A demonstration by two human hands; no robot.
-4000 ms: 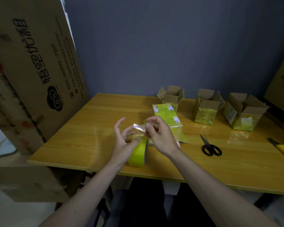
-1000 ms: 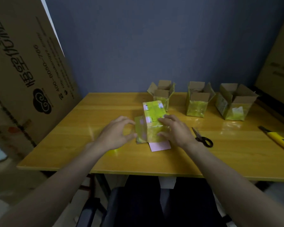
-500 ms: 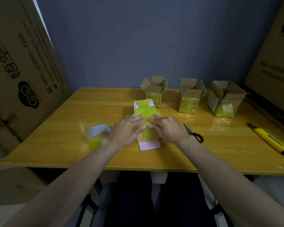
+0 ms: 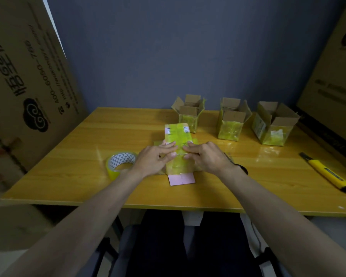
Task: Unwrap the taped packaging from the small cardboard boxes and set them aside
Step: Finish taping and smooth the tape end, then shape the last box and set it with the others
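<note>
A small cardboard box [image 4: 177, 134] wrapped in yellow tape stands in the middle of the table, on a pink slip [image 4: 181, 179]. My left hand [image 4: 155, 159] and my right hand [image 4: 206, 157] rest side by side on its near top edge, fingertips pressing flat on the tape. Neither hand grips it. Three opened small boxes stand in a row at the back: the left opened box [image 4: 189, 112], the middle opened box [image 4: 232, 119] and the right opened box [image 4: 274, 123], flaps up.
A roll of yellow tape [image 4: 120, 163] lies left of my left hand. Black scissors [image 4: 241, 167] sit partly hidden behind my right wrist. A yellow utility knife [image 4: 328, 173] lies at the right edge. Large cardboard cartons [image 4: 26, 80] lean at both sides of the wooden table [image 4: 78, 156].
Four seconds ago my hands were peeling tape off the roll. The roll has since been put down on the left, and both hands have moved onto the wrapped box's top.
</note>
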